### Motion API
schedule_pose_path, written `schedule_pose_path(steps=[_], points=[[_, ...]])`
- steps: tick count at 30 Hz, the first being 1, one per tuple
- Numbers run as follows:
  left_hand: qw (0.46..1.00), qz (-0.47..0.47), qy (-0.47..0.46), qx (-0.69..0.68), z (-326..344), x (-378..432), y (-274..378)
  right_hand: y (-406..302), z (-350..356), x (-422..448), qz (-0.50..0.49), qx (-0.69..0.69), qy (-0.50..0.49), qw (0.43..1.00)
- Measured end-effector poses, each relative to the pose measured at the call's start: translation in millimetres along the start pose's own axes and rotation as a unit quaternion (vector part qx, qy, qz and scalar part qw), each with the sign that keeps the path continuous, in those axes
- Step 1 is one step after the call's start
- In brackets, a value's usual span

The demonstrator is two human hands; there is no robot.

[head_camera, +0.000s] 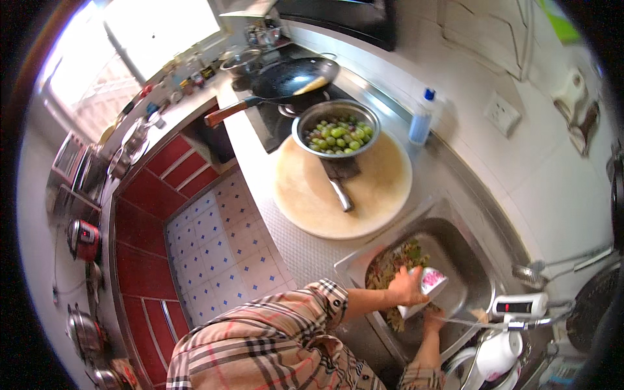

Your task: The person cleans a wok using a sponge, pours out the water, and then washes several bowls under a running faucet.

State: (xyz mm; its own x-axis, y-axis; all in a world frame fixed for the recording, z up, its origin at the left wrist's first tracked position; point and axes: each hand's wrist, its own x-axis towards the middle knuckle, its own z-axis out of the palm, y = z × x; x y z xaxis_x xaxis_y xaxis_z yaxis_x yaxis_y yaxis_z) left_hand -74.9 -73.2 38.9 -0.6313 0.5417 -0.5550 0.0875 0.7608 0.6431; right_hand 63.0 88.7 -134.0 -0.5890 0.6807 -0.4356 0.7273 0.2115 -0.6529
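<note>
Over the stainless steel sink, my left hand grips a white bowl with a pink floral pattern, which is tilted on its side. My right hand is low in the sink beside the bowl, near a thin stream of water; its fingers are partly hidden. Wet leafy scraps lie along the near side of the basin. Past the sink, a cleaver rests on a round cutting board, its blade partly under a steel bowl of green grapes.
A faucet with a lit display reaches over the sink, beside stacked white crockery. A blue-capped bottle stands against the wall. Beyond the board, a black wok sits on the stove, its wooden handle jutting past the counter edge.
</note>
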Motion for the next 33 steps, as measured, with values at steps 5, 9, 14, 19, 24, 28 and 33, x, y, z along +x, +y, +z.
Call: schedule_pose_path(steps=[5,9,14,19,24,28,33], points=[[0.993,-0.027,-0.055,-0.104,24.8,10.9,-12.2,-21.5,12.9,5.3,0.028,0.337,-0.056,0.939],[0.984,-0.032,-0.012,-0.175,53.0,24.1,-19.0,-41.2,22.8,-12.0,0.010,0.325,-0.137,0.936],[0.979,-0.033,-0.023,-0.200,31.4,27.1,-24.2,-60.7,-19.2,-40.0,-0.072,0.020,-0.215,0.974],[0.967,-0.038,-0.053,-0.246,51.7,21.1,-20.2,-70.5,5.3,-26.0,0.034,0.444,-0.113,0.888],[0.961,-0.102,-0.016,-0.258,44.7,39.0,-40.2,-86.4,-19.2,-86.4,-0.199,-0.036,-0.207,0.957],[0.895,-0.134,-0.293,-0.307,0.9,44.4,-27.7,-64.4,-59.0,-88.1,-0.356,-0.272,-0.182,0.875],[0.977,-0.128,0.000,-0.170,56.0,34.3,-12.9,-130.4,-24.2,-105.3,-0.146,-0.065,-0.130,0.979]])
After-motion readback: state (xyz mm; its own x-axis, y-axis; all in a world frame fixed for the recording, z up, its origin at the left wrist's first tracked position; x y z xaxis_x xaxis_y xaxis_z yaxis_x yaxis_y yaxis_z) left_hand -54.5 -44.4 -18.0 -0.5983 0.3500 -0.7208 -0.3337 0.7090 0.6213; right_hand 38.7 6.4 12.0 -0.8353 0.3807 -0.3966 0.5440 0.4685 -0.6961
